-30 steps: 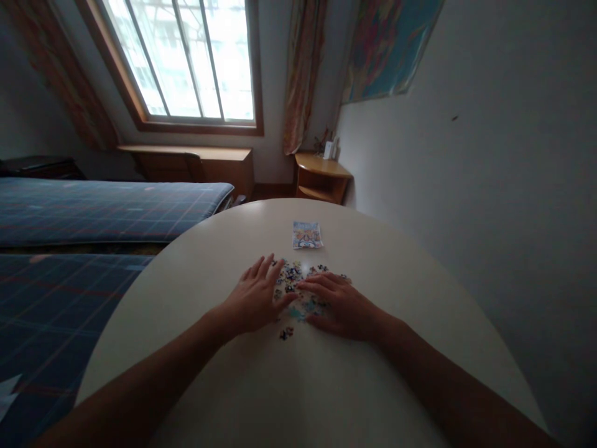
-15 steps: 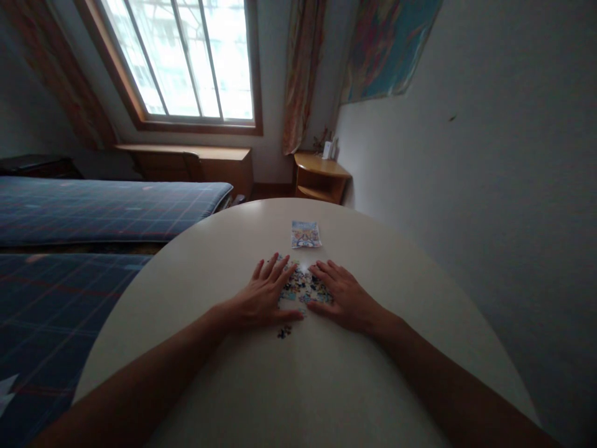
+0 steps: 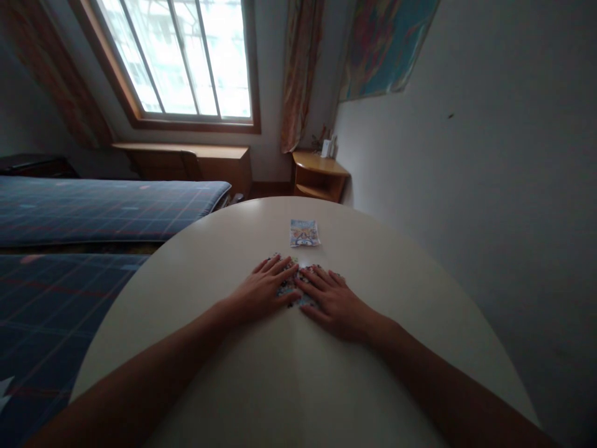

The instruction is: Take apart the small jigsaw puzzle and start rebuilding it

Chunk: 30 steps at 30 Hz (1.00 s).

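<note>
Small jigsaw puzzle pieces [image 3: 288, 287] lie in a loose pile on the pale round table, partly covered by both hands. My left hand [image 3: 268, 286] rests flat over the pile's left side, palm down, with its fingers stretched out. Over the right side lies my right hand [image 3: 333, 302], also palm down and open, its fingertips close to those of the left. Just beyond the pile is a small printed picture sheet [image 3: 305, 233] in blue and orange tones. Pieces under the palms are hidden.
The round table [image 3: 289, 386] has a curved edge on every visible side. To the left stands a bed with a plaid mattress [image 3: 102, 208]. A wooden corner shelf [image 3: 321, 163] is behind the table, and a white wall [image 3: 489, 205] runs along the right.
Both hands have drawn closer together over the pile, which is more covered now. The loose dark pieces below my left thumb no longer lie apart near the front.
</note>
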### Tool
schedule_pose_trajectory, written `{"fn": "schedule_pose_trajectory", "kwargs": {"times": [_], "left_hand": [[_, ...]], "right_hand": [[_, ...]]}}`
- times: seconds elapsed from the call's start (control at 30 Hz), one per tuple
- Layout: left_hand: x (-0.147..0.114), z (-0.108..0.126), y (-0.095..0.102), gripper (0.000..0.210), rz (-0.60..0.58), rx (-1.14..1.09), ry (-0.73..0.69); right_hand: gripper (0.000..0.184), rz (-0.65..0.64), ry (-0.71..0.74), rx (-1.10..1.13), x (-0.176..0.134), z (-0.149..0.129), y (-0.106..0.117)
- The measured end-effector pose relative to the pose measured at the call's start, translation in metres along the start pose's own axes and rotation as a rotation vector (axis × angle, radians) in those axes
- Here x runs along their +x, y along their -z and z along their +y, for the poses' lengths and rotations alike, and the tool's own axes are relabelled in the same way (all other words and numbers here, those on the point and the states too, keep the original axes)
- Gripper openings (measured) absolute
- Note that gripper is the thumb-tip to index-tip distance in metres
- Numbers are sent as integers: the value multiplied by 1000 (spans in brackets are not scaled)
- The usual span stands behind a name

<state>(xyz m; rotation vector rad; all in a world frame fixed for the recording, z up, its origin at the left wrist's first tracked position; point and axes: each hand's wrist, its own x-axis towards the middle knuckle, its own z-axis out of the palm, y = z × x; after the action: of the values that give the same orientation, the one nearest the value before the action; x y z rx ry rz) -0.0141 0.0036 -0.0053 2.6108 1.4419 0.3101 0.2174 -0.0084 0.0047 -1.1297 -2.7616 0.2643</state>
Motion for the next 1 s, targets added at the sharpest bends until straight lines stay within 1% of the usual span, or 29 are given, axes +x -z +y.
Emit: {"fn": "schedule_pose_trajectory", "kwargs": {"times": [0.13,0.27,0.37,0.43,0.5,0.6,0.67,0.73,0.8,0.87,0.93,1.0], "left_hand": [[3,1,-3,63,8,18,75],[8,4,-5,64,9,62,194],[10,6,-7,63,48,79,259],[11,6,-8,62,79,76,272],[10,6,-7,61,102,65,265],[8,5,-5,63,112,38,215],[7,3,-4,72,98,18,169],[8,0,-3,83,71,7,140],[9,-4,-3,86,64,4,143],[11,-8,-5,83,86,0,168],[12,-11,-7,78,135,-7,189],[13,-13,-10,73,194,-12,190]], "right_hand": [[54,36,-99,-29,4,8,-7],[53,58,-234,-54,7,16,-8],[51,80,-333,-56,9,24,-6],[51,108,-366,-47,9,32,-4],[49,146,-370,-32,10,41,-3],[46,209,-324,3,10,56,-1],[44,250,-263,34,9,62,-1],[44,278,-233,52,9,64,-1],[46,296,-257,41,8,63,-2],[50,309,-316,10,8,60,-4],[53,312,-354,-16,7,59,-5],[54,309,-361,-30,8,59,-6]]}}
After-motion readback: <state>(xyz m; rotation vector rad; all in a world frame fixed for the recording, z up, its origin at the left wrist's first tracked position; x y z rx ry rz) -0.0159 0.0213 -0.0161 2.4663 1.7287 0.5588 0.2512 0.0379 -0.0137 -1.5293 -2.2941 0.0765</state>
